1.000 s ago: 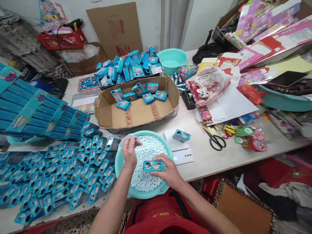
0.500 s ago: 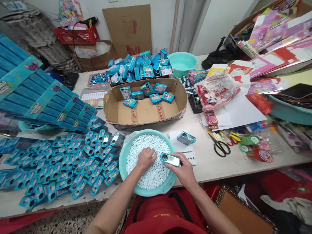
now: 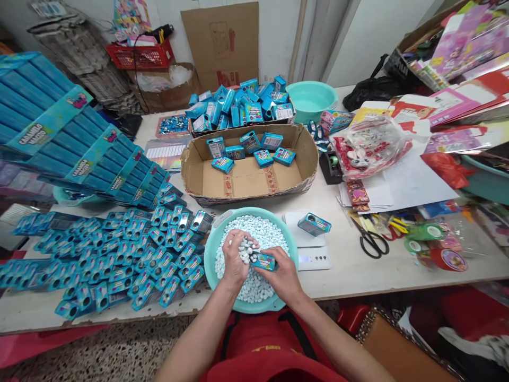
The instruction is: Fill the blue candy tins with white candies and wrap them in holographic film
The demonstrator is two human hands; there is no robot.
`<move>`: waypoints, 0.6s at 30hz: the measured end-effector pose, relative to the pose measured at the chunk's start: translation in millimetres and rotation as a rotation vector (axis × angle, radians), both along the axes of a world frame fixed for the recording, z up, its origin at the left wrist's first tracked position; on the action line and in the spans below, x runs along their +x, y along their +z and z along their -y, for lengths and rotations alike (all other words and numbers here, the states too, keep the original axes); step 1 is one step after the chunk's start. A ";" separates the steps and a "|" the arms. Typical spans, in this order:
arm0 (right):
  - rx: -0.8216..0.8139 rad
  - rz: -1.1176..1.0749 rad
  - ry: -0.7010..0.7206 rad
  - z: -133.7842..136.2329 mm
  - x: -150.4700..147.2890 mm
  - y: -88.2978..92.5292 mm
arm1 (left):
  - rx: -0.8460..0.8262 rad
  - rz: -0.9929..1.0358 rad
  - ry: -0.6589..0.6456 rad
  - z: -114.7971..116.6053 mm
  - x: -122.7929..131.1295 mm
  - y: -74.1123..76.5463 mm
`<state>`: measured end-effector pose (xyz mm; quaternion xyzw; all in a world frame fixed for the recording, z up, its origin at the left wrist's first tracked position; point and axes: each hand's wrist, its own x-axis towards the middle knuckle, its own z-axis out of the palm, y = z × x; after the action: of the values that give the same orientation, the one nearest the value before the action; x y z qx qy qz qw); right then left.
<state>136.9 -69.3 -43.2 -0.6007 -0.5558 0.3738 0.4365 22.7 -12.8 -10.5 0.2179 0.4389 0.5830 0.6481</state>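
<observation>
My left hand (image 3: 237,258) is cupped round a handful of small white candies (image 3: 247,248), just over a turquoise basin (image 3: 292,249) full of the same candies. Between the fingers and thumb of my right hand (image 3: 283,273) is a small blue candy box (image 3: 265,260). The box is tilted, and its holed end faces the handful at close range. Some candies lie right at the box's opening. Beside the basin, another blue box rests on a white scale (image 3: 315,259).
Rows of upright blue boxes (image 3: 131,249) fill the table's left side, below long stacked blue cartons (image 3: 79,143). Behind the basin stands a cardboard tray (image 3: 250,183) with several boxes in it. Scissors (image 3: 371,241), a tape dispenser (image 3: 331,167) and a plastic bag (image 3: 369,148) lie to the right.
My left hand has risen out of the candies with a handful. My right hand has brought the box left and tilted its opening toward that handful. The whole view has shifted slightly.
</observation>
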 end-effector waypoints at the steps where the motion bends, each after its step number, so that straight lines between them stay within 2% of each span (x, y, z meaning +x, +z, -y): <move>1: 0.007 0.001 0.009 -0.5 -2.6 2.7 | 0.014 -0.010 0.012 -0.1 0.7 2.5; 6: 0.042 0.020 0.010 -2.4 -7.6 14.7 | 0.044 -0.068 0.033 -2.6 2.2 8.8; 13: 0.023 0.018 0.002 -5.4 -3.7 16.4 | 0.034 -0.107 0.095 -5.2 7.2 10.7; 18: 0.021 0.003 -0.005 -7.3 -2.5 18.3 | 0.030 -0.116 0.036 -5.1 8.0 11.7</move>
<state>134.4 -62.0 -24.9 -0.5982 -0.5588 0.3660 0.4426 30.7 -7.7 1.2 0.2531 0.4708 0.5874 0.6076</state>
